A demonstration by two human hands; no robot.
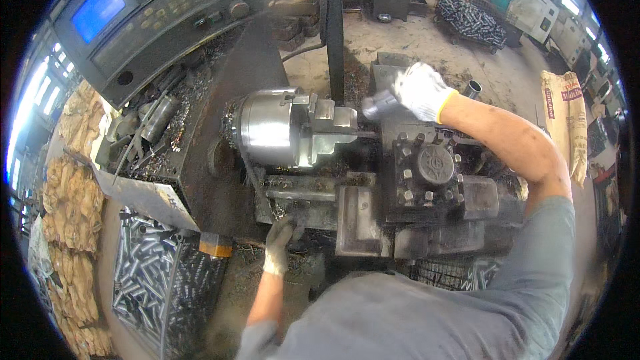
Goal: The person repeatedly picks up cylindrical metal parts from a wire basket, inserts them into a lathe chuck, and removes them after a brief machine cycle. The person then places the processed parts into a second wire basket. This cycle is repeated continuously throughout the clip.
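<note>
Fingers of my right hand point(421, 90) grasp a short grey metal tube point(379, 103) near the silver three-jaw lathe chuck point(280, 128) — left hand point(279, 245) clenched on a lever below; any spin could snag my glove.

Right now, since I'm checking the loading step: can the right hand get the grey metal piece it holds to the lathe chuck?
Probably yes. The right hand holds the grey metal piece just beside the chuck jaws, with open space between them. The tool post sits lower, seemingly out of the way.
</note>
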